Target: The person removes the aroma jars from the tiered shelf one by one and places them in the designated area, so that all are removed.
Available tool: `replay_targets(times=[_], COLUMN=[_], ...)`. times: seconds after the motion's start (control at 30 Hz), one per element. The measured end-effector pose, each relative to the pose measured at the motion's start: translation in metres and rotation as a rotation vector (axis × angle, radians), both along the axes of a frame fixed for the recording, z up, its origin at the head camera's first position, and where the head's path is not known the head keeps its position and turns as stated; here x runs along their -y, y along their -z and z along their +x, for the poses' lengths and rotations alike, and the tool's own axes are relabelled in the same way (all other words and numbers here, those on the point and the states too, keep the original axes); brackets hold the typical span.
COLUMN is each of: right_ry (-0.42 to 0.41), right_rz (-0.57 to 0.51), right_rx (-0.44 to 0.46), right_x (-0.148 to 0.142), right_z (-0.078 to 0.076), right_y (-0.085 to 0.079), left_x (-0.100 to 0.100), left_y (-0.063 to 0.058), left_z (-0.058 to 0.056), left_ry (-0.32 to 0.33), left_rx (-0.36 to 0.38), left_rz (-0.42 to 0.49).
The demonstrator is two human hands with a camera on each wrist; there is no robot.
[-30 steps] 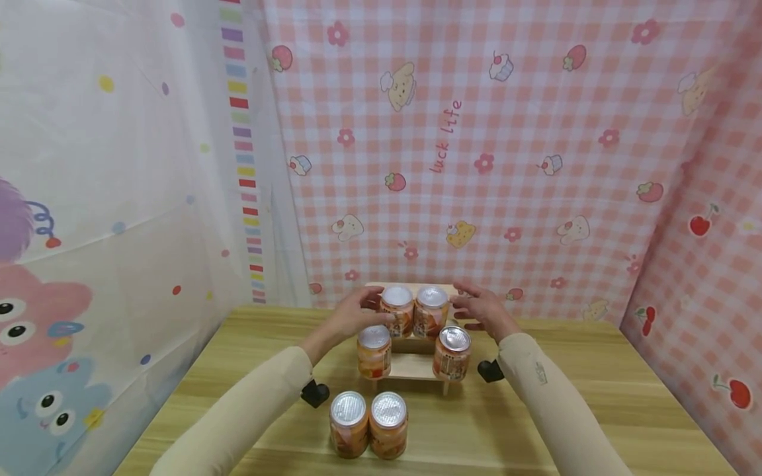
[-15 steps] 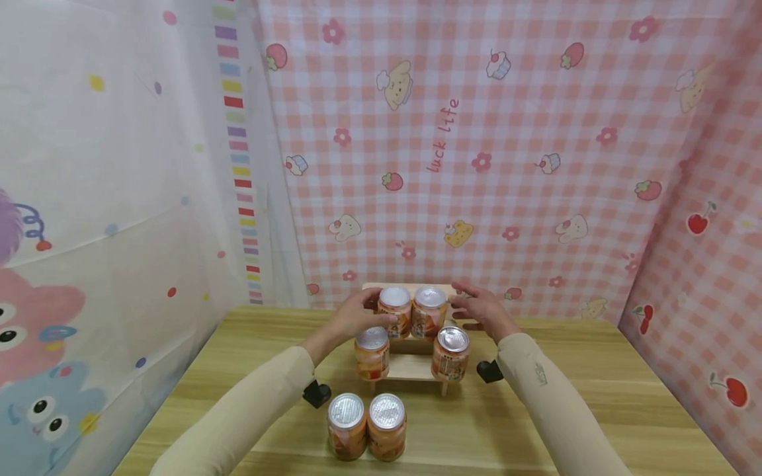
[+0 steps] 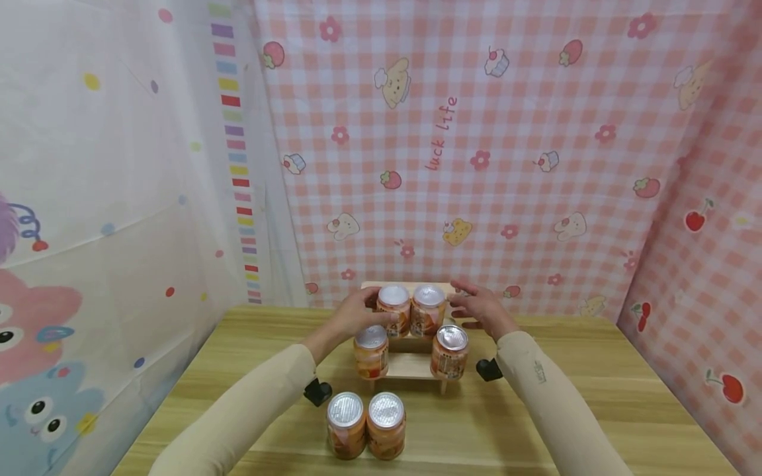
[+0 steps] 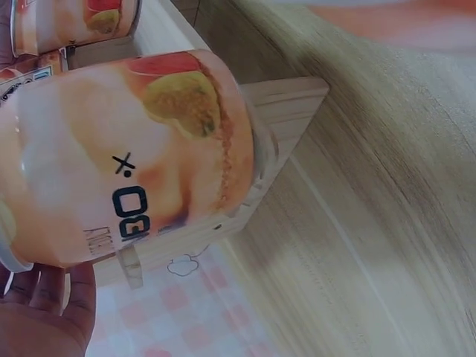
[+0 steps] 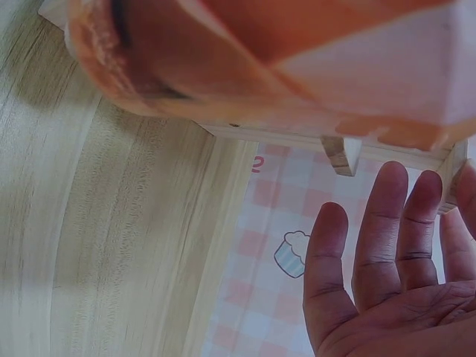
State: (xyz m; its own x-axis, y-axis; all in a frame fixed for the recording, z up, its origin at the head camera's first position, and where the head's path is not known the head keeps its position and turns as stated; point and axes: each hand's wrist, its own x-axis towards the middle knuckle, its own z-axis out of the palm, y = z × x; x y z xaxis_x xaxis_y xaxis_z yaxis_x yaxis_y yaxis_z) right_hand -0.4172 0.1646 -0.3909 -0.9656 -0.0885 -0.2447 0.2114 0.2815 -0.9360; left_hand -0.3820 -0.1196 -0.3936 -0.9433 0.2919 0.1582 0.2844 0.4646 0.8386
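In the head view, a small wooden two-step rack (image 3: 409, 365) bears orange-labelled cans with silver lids. Two stand side by side on its upper step. My left hand (image 3: 354, 317) holds the upper left can (image 3: 394, 301), its thumb across the front and the other fingers at the left side. Beside the upper right can (image 3: 427, 314), my right hand (image 3: 483, 312) is spread with nothing in it; the right wrist view shows its fingers (image 5: 375, 245) extended. On the lower step, one can (image 3: 371, 356) stands at the left end and another can (image 3: 450, 357) at the right end, with a gap between.
Two more cans, a left one (image 3: 345, 430) and a right one (image 3: 385, 431), stand together on the wooden table (image 3: 536, 410) in front of the rack. A pink checked cloth (image 3: 476, 198) hangs behind. A white printed cloth (image 3: 131, 264) hangs at the left.
The head view has shifted slightly. Hands and cans keep their places relative to the rack.
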Motion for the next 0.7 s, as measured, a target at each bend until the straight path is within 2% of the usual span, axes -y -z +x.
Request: replay_targets(times=[0.37, 0.5, 0.7], right_ry=[-0.013, -0.018, -0.016], right_rz=[0.007, -0.001, -0.011], right_rx=[-0.020, -0.026, -0.030], right_x=[-0.001, -0.001, -0.001], right_z=[0.000, 0.001, 0.002], right_y=[0.003, 0.003, 0.002], left_x=[-0.004, -0.004, -0.002], left_y=[-0.005, -0.005, -0.017], left_z=[0.003, 0.002, 0.001], left_ry=[-0.016, -0.027, -0.061], left_rx=[-0.052, -0.065, -0.094], left_rz=[-0.062, -0.050, -0.030])
